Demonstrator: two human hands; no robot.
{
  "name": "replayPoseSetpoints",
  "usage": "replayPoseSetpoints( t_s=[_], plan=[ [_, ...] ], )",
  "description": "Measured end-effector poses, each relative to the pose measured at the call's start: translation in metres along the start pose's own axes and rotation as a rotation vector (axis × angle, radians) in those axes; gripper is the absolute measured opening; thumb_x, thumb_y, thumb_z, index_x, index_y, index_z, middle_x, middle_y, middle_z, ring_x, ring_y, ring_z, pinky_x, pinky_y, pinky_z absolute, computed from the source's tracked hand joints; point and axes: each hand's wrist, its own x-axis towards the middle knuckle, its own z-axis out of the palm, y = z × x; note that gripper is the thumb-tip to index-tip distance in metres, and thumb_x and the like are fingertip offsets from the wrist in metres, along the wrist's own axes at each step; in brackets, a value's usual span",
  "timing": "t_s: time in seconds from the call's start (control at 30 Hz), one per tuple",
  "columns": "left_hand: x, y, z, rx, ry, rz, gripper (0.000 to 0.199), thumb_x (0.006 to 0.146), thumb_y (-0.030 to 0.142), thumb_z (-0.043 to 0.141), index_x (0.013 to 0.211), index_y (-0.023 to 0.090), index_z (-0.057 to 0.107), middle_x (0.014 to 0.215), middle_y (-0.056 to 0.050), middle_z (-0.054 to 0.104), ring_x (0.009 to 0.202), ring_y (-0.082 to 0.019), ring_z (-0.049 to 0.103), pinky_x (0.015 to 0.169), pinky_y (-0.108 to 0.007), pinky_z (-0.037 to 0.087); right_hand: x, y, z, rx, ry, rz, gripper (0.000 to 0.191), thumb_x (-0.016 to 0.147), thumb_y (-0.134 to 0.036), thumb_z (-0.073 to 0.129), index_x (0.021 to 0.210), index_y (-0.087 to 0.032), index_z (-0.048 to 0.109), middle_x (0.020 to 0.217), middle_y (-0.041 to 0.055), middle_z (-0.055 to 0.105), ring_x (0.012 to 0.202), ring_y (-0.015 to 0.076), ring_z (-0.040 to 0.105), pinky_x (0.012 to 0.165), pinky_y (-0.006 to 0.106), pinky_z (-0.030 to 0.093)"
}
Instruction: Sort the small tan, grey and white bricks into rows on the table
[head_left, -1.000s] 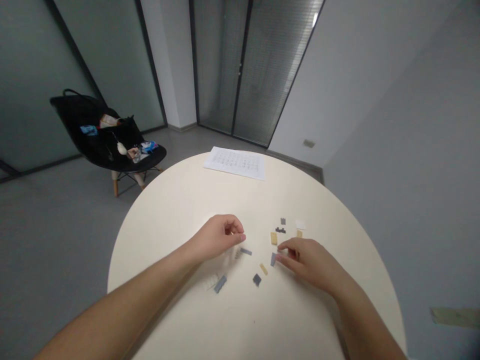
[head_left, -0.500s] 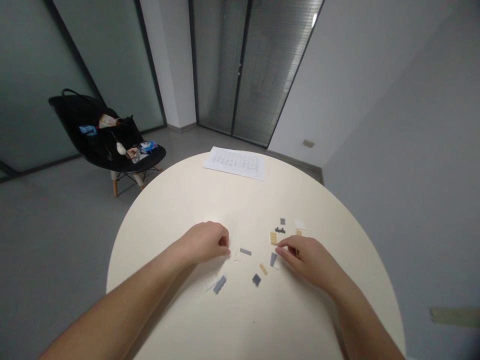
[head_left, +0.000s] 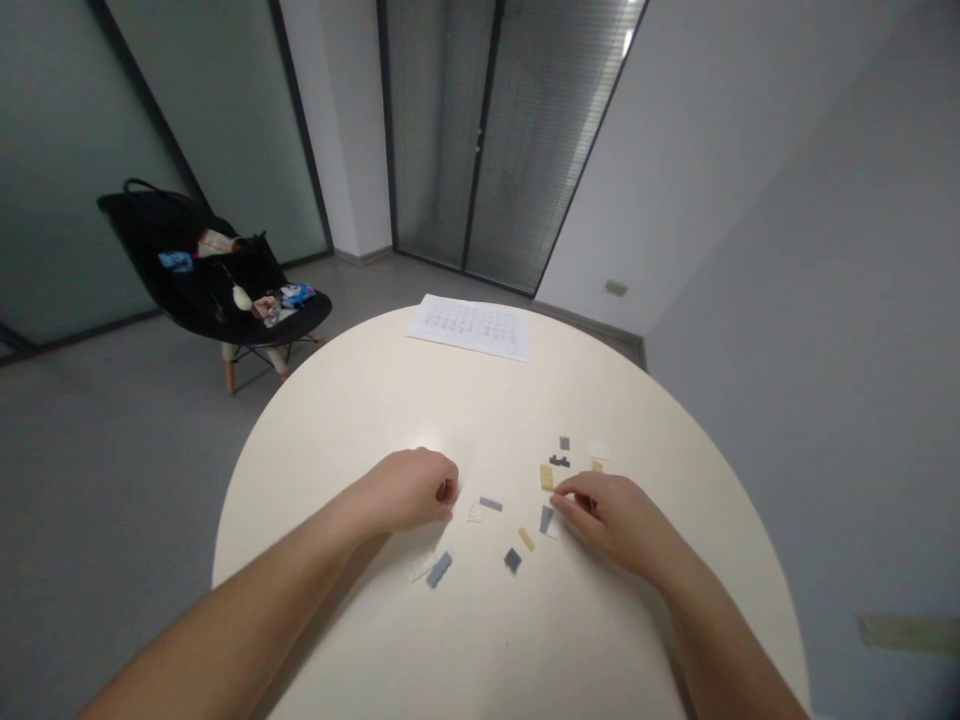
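Several small toy building-brick pieces lie on the round table [head_left: 352, 400]. My left hand [head_left: 416, 488] rests on its edge, left of a small white piece [head_left: 475, 513]; its fingers are curled closed and hide whatever may be in them. My right hand [head_left: 611, 510] is low over the table, thumb and forefinger bent with their tips slightly apart and no piece visible between them. Those tips are beside a tan brick [head_left: 547, 477] and just above a grey wedge-shaped plate [head_left: 547, 519]. Between my hands are a thin grey strip [head_left: 491, 503], a tan strip [head_left: 526, 539] and a dark grey piece [head_left: 513, 560].
A grey piece [head_left: 439, 569] lies near the left forearm. Beyond my right hand are a black piece [head_left: 559, 461], a small grey piece [head_left: 565, 443] and a white tile [head_left: 599, 451]. A printed sheet [head_left: 469, 327] lies at the far edge. A black chair [head_left: 172, 290] carries assorted items.
My left hand's thumb has drawn back slightly to the left, away from the small white piece, and the fingers look more curled. My right hand is almost still.
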Motion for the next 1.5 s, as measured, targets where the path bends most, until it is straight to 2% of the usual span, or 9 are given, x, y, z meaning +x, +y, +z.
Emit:
replayPoseSetpoints(
  t_s=[0.13, 0.3, 0.5, 0.67, 0.93, 1.13, 1.27, 1.5],
  plan=[
    [0.001, 0.005, -0.002, -0.043, 0.067, 0.011, 0.011, 0.066, 0.018, 0.059, 0.069, 0.022, 0.069, 0.071, -0.002, 0.068, 0.062, -0.017, 0.056, 0.054, -0.026, 0.029, 0.000, -0.001, 0.000, 0.009, 0.000, 0.004, 0.034, 0.091, -0.040, 0.044, 0.087, -0.021, 0.072, 0.086, 0.0064, 0.073, 0.077, 0.0186, 0.063, 0.066, 0.028, 0.039],
    [0.003, 0.011, -0.005, -0.180, 0.144, 0.033, 0.007, 0.067, 0.022, 0.059, 0.068, 0.020, 0.065, 0.068, -0.001, 0.066, 0.060, -0.016, 0.056, 0.055, -0.025, 0.033, 0.000, -0.001, 0.000, 0.024, 0.004, -0.001, 0.034, 0.091, -0.040, 0.044, 0.089, -0.021, 0.072, 0.087, 0.0065, 0.073, 0.076, 0.0184, 0.063, 0.066, 0.028, 0.039],
    [0.007, 0.007, -0.001, -0.392, 0.210, 0.016, 0.010, 0.067, 0.021, 0.059, 0.074, 0.018, 0.066, 0.067, 0.000, 0.064, 0.061, -0.015, 0.057, 0.055, -0.023, 0.038, 0.000, 0.001, 0.002, 0.004, 0.002, -0.007, 0.035, 0.091, -0.040, 0.043, 0.088, -0.022, 0.073, 0.086, 0.0061, 0.073, 0.077, 0.0186, 0.063, 0.065, 0.028, 0.039],
    [0.010, 0.002, 0.005, -0.572, 0.233, 0.059, 0.011, 0.070, 0.020, 0.061, 0.080, 0.017, 0.064, 0.074, -0.002, 0.066, 0.067, -0.015, 0.059, 0.062, -0.024, 0.042, 0.000, 0.002, 0.002, 0.016, 0.013, -0.009, 0.034, 0.091, -0.041, 0.044, 0.088, -0.022, 0.072, 0.086, 0.0052, 0.073, 0.077, 0.0184, 0.063, 0.066, 0.028, 0.039],
    [0.014, -0.003, 0.011, -0.741, 0.200, 0.053, 0.013, 0.073, 0.023, 0.065, 0.084, 0.017, 0.061, 0.073, -0.003, 0.068, 0.067, -0.014, 0.061, 0.062, -0.024, 0.041, 0.000, 0.000, 0.000, 0.016, 0.015, -0.010, 0.033, 0.091, -0.039, 0.044, 0.089, -0.021, 0.073, 0.085, 0.0060, 0.073, 0.076, 0.0184, 0.063, 0.065, 0.028, 0.038],
    [0.013, 0.003, 0.011, -0.935, 0.118, 0.058, 0.018, 0.073, 0.024, 0.069, 0.082, 0.017, 0.055, 0.067, 0.000, 0.066, 0.060, -0.012, 0.058, 0.061, -0.023, 0.040, -0.001, 0.001, 0.004, 0.017, 0.053, -0.017, 0.031, 0.091, -0.039, 0.047, 0.095, -0.023, 0.072, 0.083, 0.0048, 0.072, 0.072, 0.0177, 0.062, 0.066, 0.028, 0.040],
    [0.014, 0.009, 0.017, -0.993, 0.044, 0.067, 0.022, 0.072, 0.023, 0.071, 0.082, 0.017, 0.053, 0.067, 0.000, 0.066, 0.060, -0.011, 0.058, 0.060, -0.023, 0.040, -0.001, -0.003, 0.008, 0.031, 0.143, -0.103, 0.030, 0.092, -0.040, 0.049, 0.102, -0.022, 0.071, 0.080, 0.0056, 0.071, 0.066, 0.0159, 0.060, 0.065, 0.027, 0.041],
    [0.016, 0.014, 0.035, -1.044, -0.030, 0.115, 0.027, 0.070, 0.024, 0.075, 0.078, 0.018, 0.050, 0.061, 0.005, 0.058, 0.053, -0.008, 0.051, 0.053, -0.020, 0.034, 0.001, -0.021, 0.021, 0.088, 0.291, -0.352, 0.035, 0.090, -0.047, 0.055, 0.104, -0.019, 0.070, 0.065, 0.0031, 0.065, 0.057, 0.0133, 0.056, 0.060, 0.025, 0.041]
  ],
)
